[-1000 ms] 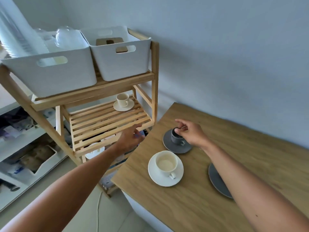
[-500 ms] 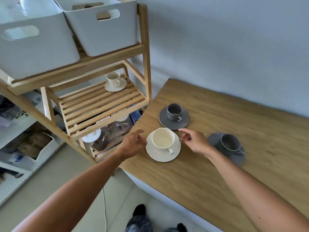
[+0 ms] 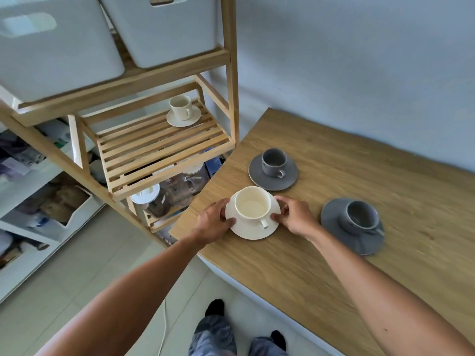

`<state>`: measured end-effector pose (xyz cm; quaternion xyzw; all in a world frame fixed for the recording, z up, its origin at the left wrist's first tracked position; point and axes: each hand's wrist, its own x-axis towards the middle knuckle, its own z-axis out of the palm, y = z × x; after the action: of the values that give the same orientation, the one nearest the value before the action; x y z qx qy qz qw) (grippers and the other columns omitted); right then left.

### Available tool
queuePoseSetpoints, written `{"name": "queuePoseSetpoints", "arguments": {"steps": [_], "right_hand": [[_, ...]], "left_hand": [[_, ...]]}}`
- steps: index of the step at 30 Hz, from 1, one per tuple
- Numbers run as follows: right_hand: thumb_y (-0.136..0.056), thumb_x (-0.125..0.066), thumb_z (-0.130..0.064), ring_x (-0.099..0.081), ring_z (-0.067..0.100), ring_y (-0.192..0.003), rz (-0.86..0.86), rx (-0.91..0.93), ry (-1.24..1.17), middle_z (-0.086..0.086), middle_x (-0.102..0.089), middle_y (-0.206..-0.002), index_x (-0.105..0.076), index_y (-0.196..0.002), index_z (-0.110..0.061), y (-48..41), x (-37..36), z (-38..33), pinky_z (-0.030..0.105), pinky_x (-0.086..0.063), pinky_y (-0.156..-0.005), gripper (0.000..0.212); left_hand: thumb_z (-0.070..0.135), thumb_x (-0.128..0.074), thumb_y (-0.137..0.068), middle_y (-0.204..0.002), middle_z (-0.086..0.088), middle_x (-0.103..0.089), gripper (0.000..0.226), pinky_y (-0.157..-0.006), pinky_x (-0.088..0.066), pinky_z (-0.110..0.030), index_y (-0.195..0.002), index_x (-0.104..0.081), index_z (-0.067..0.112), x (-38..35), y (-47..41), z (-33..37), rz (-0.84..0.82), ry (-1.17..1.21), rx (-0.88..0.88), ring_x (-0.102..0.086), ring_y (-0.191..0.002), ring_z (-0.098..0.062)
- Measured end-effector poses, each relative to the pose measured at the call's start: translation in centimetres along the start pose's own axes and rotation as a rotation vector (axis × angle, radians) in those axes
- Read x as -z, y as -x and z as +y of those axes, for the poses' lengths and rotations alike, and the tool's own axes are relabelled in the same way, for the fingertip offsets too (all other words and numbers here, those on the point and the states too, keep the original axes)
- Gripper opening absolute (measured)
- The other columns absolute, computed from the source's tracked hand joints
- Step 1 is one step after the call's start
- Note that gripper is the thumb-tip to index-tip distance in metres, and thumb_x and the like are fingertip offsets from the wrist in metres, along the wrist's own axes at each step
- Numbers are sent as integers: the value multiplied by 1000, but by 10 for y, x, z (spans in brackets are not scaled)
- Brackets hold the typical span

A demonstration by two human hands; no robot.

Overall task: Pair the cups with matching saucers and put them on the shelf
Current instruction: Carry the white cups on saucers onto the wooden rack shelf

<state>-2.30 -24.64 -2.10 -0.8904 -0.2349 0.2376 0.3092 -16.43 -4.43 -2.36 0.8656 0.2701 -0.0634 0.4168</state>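
A cream cup stands on a cream saucer near the wooden table's left edge. My left hand grips the saucer's left rim and my right hand grips its right rim. Behind it a small grey cup sits on a grey saucer. To the right a larger grey cup rests on a grey saucer. On the slatted wooden shelf another cream cup stands on its saucer at the back right.
Two white bins fill the rack's top level. Jars sit on the level below the slats. The rack's right post stands close to the table corner. A white cabinet is at the left.
My right hand left the small grey cup and both hands closed in on the cream saucer's rim, one on each side. The view tilted downward.
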Motion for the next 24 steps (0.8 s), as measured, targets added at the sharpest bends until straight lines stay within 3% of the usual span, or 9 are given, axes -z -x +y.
{"name": "queuePoseSetpoints", "arguments": {"steps": [4,10,15,19,24], "right_hand": [[-82,-78,-27,-62,16,-90,14,-18,-66,-5,-63,-87,-56,-137,-25,-2,-5,4,30,-49,-87,59],[-79,-81,-30,-60,14,-76,-5,3,-173,-4,-64,-80,-56,-138,-29,-6,-12,6,42,-56,-84,64],[-83,-77,-26,-61,15,-76,-41,48,-241,-3,-63,-83,-55,-137,-33,-12,-16,-5,40,-57,-77,58],[-85,-76,-22,-61,13,-78,-83,84,-283,-3,-64,-87,-54,-138,-30,-24,-21,-24,31,-51,-69,57],[-87,-74,-22,-59,14,-75,-124,112,-295,-4,-60,-85,-50,-141,-28,-46,-30,-57,34,-52,-69,60]], "left_hand": [[34,-68,-82,-121,4,-57,60,-99,-48,-47,-138,-46,34,-1,-1,-2,6,69,4,-53,-114,-20],[23,-66,-88,-120,8,-55,57,-87,-41,-27,-140,-45,30,2,-1,-6,37,170,17,-51,-112,-13],[19,-66,-90,-120,8,-56,56,-81,-44,-21,-141,-46,29,12,2,-15,26,269,41,-55,-111,-14],[27,-67,-89,-123,7,-60,54,-88,-50,-31,-138,-47,37,29,3,-27,28,321,40,-57,-111,-13],[21,-67,-89,-125,5,-62,57,-91,-48,-34,-141,-47,34,61,-7,-40,104,331,33,-58,-112,-15]]}}
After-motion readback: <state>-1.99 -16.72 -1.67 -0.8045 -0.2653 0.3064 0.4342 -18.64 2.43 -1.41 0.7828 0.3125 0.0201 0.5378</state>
